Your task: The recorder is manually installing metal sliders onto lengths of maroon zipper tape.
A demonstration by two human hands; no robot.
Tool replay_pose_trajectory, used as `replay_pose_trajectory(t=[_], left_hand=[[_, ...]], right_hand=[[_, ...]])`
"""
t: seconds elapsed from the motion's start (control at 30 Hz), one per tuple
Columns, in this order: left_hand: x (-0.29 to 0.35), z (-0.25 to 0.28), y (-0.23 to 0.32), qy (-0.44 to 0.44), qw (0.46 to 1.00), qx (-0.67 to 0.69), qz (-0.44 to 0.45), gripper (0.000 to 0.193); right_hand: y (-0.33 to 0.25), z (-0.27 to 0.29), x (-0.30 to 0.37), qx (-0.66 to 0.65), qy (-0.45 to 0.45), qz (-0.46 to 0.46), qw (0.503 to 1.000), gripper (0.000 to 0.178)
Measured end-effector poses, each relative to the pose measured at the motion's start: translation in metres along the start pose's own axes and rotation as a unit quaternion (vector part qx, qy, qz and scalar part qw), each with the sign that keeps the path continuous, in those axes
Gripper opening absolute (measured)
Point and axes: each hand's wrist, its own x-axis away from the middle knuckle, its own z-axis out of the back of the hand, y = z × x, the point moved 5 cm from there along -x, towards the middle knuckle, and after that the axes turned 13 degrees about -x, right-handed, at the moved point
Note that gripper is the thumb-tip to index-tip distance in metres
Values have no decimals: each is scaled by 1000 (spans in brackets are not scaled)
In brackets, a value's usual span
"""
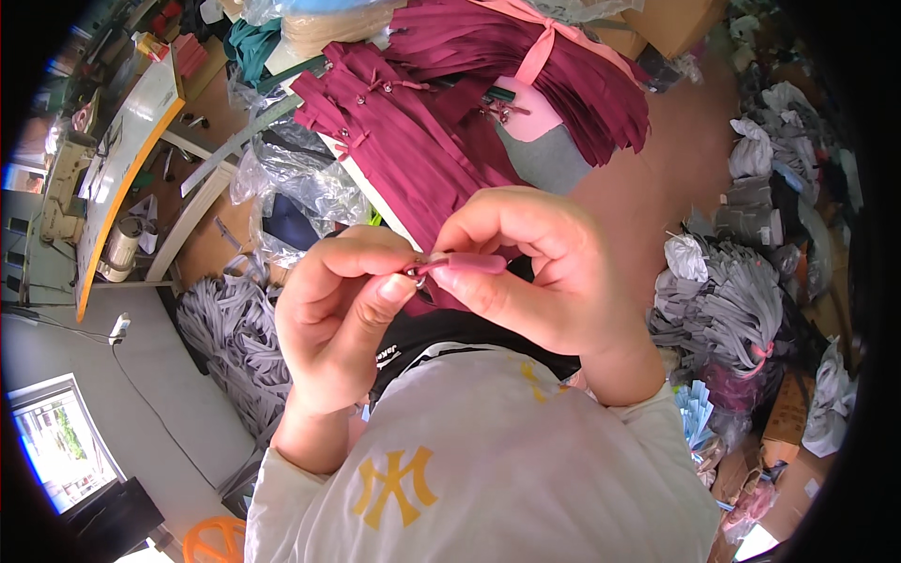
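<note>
Close in front of my body, both hands meet over a small zipper pull. My left hand (338, 305) is closed, thumb and forefinger pinching the shiny metal slider (413, 272) at its end. From the other side my right hand (540, 267) pinches the dusky-pink pull tab (476, 264), which points to the right. Just beyond my hands, maroon zippers (413, 141) lie side by side on the work surface, some with metal sliders and pulls at their far ends. A thick bundle of maroon zipper strips (601, 113) lies behind them, tied with a pink band (537, 58).
Clear plastic bags (305, 183) lie left of the zippers. Grey strips are heaped on the left (230, 328) and right (727, 296). A table with an orange edge (127, 202) stands at far left. Cardboard boxes (680, 23) and plastic-wrapped packs (751, 206) are at right.
</note>
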Motion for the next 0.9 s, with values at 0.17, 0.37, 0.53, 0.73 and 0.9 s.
replay_pose_trajectory(t=[0.17,0.37,0.53,0.73,0.9], left_hand=[[-1,0,1,-5,1000,-11,0,11],[-2,-3,5,-10,994,-68,-84,15],[-2,-4,9,5,984,-143,-107,14],[0,-4,17,78,981,-140,-110,21],[-6,-4,33,26,951,-239,-192,25]], right_hand=[[-6,1,-1,61,-34,-9,998,12],[-1,-3,5,57,-6,48,997,10],[11,-4,13,-24,66,56,996,12],[-3,-2,5,88,-25,184,979,15],[-1,0,9,103,-20,259,960,22]])
